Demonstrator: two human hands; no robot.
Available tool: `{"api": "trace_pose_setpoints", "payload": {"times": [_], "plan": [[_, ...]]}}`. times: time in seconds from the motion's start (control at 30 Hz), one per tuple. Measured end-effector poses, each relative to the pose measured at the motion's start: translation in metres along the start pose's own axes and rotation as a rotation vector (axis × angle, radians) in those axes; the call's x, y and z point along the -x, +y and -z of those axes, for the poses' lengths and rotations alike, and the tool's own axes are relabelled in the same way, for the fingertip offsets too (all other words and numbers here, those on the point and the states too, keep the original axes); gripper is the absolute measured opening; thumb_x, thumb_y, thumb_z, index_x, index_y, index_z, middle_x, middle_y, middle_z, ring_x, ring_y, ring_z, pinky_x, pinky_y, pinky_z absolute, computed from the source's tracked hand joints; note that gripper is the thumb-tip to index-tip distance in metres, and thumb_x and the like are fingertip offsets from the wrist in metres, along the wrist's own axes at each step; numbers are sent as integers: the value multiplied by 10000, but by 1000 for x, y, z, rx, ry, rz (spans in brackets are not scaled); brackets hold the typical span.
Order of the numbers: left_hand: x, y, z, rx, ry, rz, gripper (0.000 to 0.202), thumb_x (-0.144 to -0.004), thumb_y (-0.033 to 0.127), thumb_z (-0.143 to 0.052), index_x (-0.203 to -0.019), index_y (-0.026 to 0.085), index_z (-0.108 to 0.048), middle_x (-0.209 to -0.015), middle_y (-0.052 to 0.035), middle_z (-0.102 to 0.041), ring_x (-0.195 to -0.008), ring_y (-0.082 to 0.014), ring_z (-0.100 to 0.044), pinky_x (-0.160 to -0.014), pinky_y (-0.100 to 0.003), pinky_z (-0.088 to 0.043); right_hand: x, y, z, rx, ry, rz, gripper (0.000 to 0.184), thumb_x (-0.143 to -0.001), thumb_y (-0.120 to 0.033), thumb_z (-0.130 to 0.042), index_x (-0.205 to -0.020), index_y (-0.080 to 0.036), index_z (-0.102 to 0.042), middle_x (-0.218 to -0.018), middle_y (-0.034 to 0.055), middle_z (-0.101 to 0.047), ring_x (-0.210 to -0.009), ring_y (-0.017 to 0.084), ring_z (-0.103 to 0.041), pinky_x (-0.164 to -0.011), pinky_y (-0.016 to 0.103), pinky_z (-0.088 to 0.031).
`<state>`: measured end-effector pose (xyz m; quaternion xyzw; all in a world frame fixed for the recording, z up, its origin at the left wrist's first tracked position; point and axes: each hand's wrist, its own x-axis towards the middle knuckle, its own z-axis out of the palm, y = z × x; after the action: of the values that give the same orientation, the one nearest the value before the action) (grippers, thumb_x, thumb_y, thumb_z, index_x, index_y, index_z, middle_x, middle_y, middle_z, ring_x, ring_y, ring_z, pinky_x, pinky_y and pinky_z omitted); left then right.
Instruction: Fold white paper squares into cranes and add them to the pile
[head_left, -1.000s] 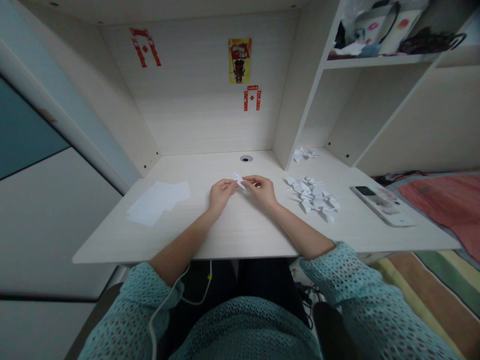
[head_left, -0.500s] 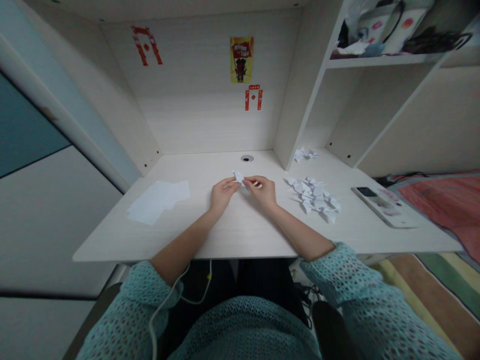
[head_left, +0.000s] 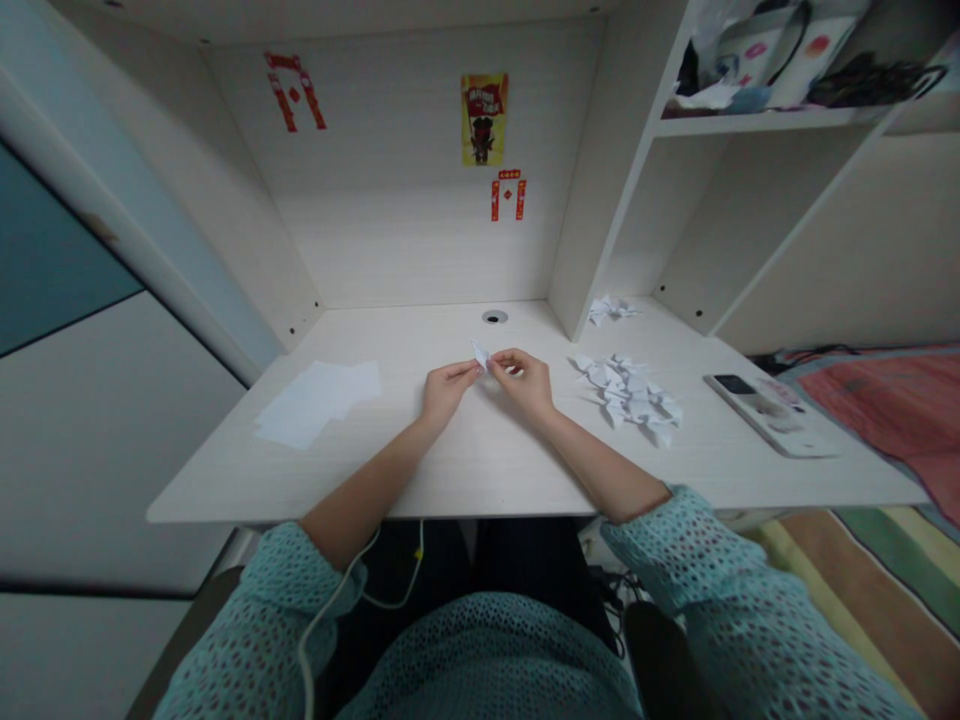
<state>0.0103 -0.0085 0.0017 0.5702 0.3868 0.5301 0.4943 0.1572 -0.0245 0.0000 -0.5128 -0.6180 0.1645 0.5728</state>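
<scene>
Both my hands meet over the middle of the pale wooden desk [head_left: 480, 470]. A small folded piece of white paper [head_left: 479, 352] sticks up between them. My left hand [head_left: 445, 388] pinches it from the left with fingers closed. From the right, my right hand [head_left: 526, 380] pinches the same piece, fingers curled. A pile of several folded white paper pieces [head_left: 628, 394] lies to the right of my right hand. On the left of the desk lies a stack of flat white paper sheets [head_left: 316, 402].
A smaller heap of folded paper [head_left: 611, 308] sits in the shelf nook at the back right. A white remote control [head_left: 772, 414] lies near the desk's right edge. Bags [head_left: 757, 50] fill the upper shelf. A cable hole [head_left: 494, 317] marks the desk's back. Bedding [head_left: 885, 400] is at right.
My fingers have shifted slightly on the folded paper, which now stands a little more upright between my hands. Everything else is unmoved.
</scene>
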Motion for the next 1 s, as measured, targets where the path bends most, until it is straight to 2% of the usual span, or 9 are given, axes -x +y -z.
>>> {"api": "trace_pose_setpoints", "payload": {"times": [0.3,0.57,1.0], "plan": [[4,4,-1,-92,61,-108,256,-707,312,-677,-894,140,-715,-969,-86,-704,-899,-202,-656,-911,-365,-478,2,-7,1,-9,-38,2,242,-765,-425,-570,-840,-216,-666,-797,29,-707,-751,182,-649,-692,288,-458],[5,1,0,-187,44,-242,241,-731,332,-657,-894,166,-718,-954,-77,-707,-891,-195,-658,-872,-345,-507,1,-12,2,-122,-29,-47,327,-717,-511,-611,-775,-195,-673,-781,42,-699,-707,175,-637,-658,275,-454],[6,8,-2,-95,84,-138,238,-694,328,-690,-847,147,-713,-923,-84,-711,-863,-200,-659,-885,-361,-489,4,-10,0,-66,-47,-19,271,-794,-446,-515,-796,-205,-640,-747,22,-684,-686,162,-622,-640,259,-448]]}}
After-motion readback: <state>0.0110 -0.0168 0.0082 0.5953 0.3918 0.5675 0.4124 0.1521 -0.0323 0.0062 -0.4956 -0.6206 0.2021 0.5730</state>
